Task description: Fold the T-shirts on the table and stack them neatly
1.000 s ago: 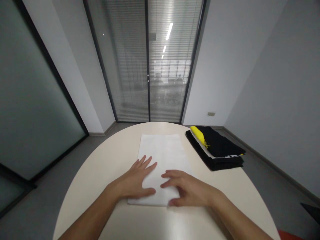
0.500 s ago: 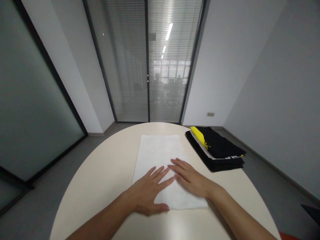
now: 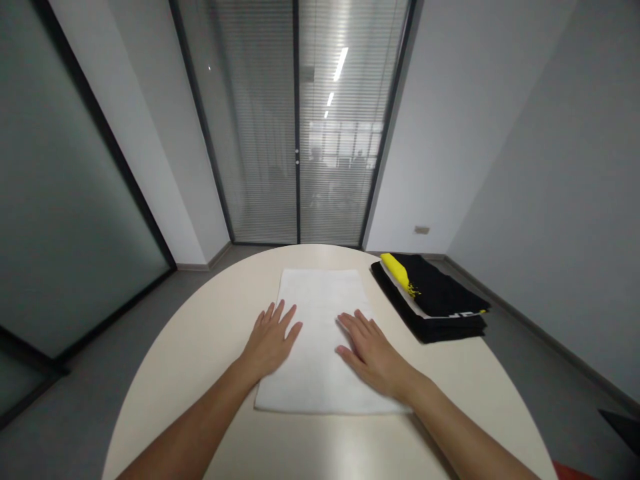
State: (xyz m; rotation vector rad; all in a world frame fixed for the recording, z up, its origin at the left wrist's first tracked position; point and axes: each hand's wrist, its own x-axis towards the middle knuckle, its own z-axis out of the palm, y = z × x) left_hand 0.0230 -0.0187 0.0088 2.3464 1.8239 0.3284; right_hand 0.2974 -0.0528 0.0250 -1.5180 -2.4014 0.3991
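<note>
A white cloth point(image 3: 323, 373), folded into a flat rectangle, lies in front of me on the round table. Over its left edge rests my left hand point(image 3: 270, 340), palm down with the fingers spread. On the cloth's right side is my right hand point(image 3: 370, 353), also palm down, its thumb apart from the fingers. Neither hand grips anything. Whether the cloth has one layer or several is hard to make out.
At the table's right side sits a stack of folded dark cloths point(image 3: 435, 293) with a yellow patch. The pale round table point(image 3: 200, 360) has a curved edge. Beyond it stands a glass door point(image 3: 265, 167) with blinds.
My left hand has moved left and away from me, from the cloth's middle to its left edge. The right hand has stayed near the same place, its thumb now further from the fingers.
</note>
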